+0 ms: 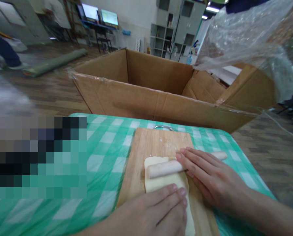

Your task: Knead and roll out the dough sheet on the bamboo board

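Note:
A pale rolling pin [165,168] lies slantwise across a flat sheet of dough [151,185] on a wooden cutting board [141,144]. My right hand [207,173] is closed over the middle of the pin, fingers together across its top; the far end of the pin sticks out beyond the hand. My left hand [162,208] lies flat on the nearer part of the dough, fingers stretched out, holding nothing. It hides some of the sheet. Traces of white flour show on the board above the dough.
The board stands on a table with a green and white checked cloth [102,144]. A large open cardboard box [141,98] is just past the table, with clear plastic wrap [235,36] at its right. A rolled-up mat [55,62] lies on the floor. Two people are partly visible at far left.

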The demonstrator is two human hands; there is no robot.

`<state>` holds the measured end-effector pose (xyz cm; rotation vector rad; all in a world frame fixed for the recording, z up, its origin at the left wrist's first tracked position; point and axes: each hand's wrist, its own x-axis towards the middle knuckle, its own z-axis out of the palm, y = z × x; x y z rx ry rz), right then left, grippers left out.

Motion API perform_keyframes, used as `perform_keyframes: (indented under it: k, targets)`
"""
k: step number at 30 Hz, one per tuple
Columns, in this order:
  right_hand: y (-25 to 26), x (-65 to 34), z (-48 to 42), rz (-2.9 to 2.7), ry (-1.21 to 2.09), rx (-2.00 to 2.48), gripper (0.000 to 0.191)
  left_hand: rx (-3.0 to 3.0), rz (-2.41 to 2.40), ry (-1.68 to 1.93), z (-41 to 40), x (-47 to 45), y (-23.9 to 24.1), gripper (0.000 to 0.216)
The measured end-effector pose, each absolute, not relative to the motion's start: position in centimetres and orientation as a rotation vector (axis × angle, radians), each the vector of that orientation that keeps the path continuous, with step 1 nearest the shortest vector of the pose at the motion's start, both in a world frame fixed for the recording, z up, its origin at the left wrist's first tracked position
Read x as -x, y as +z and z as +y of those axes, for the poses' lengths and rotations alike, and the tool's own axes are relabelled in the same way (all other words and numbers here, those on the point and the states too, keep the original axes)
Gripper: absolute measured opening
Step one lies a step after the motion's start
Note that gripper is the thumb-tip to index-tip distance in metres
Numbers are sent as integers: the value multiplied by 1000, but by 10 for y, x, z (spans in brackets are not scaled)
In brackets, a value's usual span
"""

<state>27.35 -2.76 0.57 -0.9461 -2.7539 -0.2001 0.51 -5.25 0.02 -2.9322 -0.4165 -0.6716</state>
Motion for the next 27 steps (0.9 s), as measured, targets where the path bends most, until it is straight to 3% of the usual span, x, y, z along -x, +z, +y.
perform_keyframes:
  k: [9, 18, 27]
  targets:
    - [6, -284, -47, -2851, -181, 910, 67, 2852, -671, -662, -46, -7, 2, 48]
    - [13, -249, 0, -2710, -16, 1165, 55, 2799, -1150, -682, -45, -6, -6, 74]
    - [8, -242, 52, -2732, 28, 1278, 62, 2835, -1151, -638, -42, -2, -8, 74]
